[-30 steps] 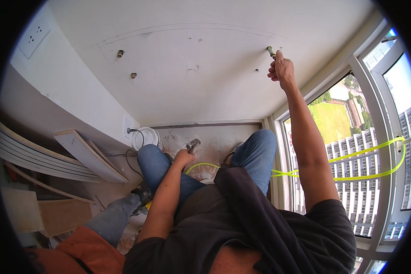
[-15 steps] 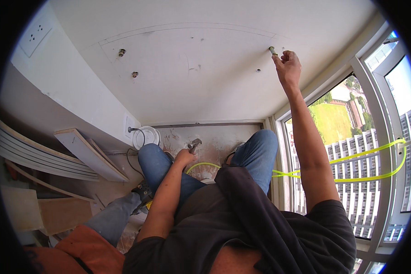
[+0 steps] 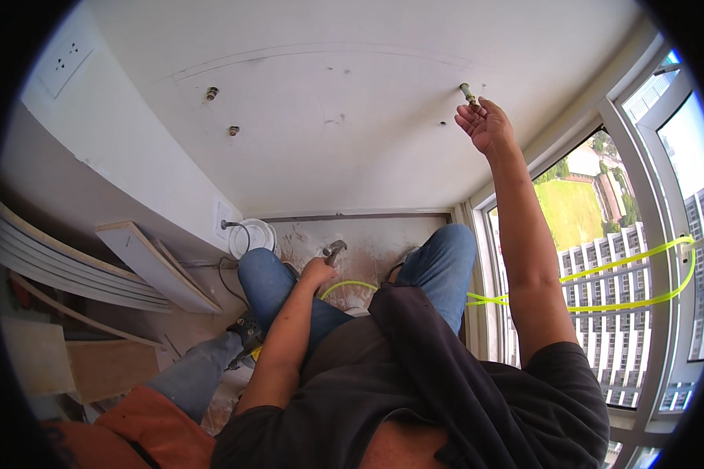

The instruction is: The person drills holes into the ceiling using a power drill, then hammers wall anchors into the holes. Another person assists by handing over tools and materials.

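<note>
My left hand [image 3: 318, 270] is closed around the handle of a claw hammer [image 3: 335, 250], its metal head up, in front of my knees. High on the right, my right hand [image 3: 489, 127] is turned palm up, fingers curled at the outer end of an expansion anchor bolt [image 3: 467, 91]. That bolt stands out of the white wall [image 3: 352, 164], its inner end at a hole. Below it is an open drilled hole [image 3: 443, 123]. Toward the left, an upper anchor bolt [image 3: 212, 94] and a lower anchor bolt [image 3: 233, 130] sit in the wall. Pencil lines run between the two sides.
A window [image 3: 590, 258] with a yellow-green strap [image 3: 626, 305] is at the right. White bucket [image 3: 260, 236] stands by the left corner; curved panels [image 3: 78, 266] and boards [image 3: 156, 266] lean at the left. Another person's leg [image 3: 199, 371] and orange clothing [image 3: 145, 426] are close at lower left.
My right hand has rolled from back showing to palm up and shifted slightly down at the bolt. The bolt's outer end shows more. My left hand keeps the hammer in place.
</note>
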{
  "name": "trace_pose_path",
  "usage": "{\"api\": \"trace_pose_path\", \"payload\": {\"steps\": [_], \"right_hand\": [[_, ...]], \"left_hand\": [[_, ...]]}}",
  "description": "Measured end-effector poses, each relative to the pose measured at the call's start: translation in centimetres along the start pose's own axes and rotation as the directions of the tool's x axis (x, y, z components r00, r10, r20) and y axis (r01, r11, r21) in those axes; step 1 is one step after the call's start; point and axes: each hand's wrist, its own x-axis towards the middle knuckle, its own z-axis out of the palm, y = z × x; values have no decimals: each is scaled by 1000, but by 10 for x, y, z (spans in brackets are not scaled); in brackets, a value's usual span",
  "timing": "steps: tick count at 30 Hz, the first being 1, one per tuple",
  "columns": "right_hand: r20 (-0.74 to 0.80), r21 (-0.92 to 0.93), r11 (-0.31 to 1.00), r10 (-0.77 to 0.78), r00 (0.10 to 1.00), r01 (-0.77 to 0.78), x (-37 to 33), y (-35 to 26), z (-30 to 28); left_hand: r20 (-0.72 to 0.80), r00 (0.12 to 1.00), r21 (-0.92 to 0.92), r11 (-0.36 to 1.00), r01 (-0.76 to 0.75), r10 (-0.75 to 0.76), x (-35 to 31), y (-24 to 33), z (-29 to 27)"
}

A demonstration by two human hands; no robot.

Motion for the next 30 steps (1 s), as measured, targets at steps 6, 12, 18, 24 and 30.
{"api": "trace_pose_path", "payload": {"steps": [6,12,18,24,30], "right_hand": [[154,-154,945,310,938,-287,-24,-18,20],[-8,-449,891,69,998,-65,-21,-11,17],[76,-764,507,-543,836,399,-28,-9,16],[-53,-499,852,-213,976,159,-22,-9,17],[157,-630,598,-527,835,495,-26,-19,17]], "left_hand": [[-31,1000,8,1000,-3,3,-2,-10,-3],[-17,1000,-33,999,6,-6,0,-8,-1],[0,1000,-48,999,0,0,-2,-13,1],[23,1000,-12,1000,10,-10,2,-11,4],[10,1000,6,1000,0,0,6,-7,0]]}}
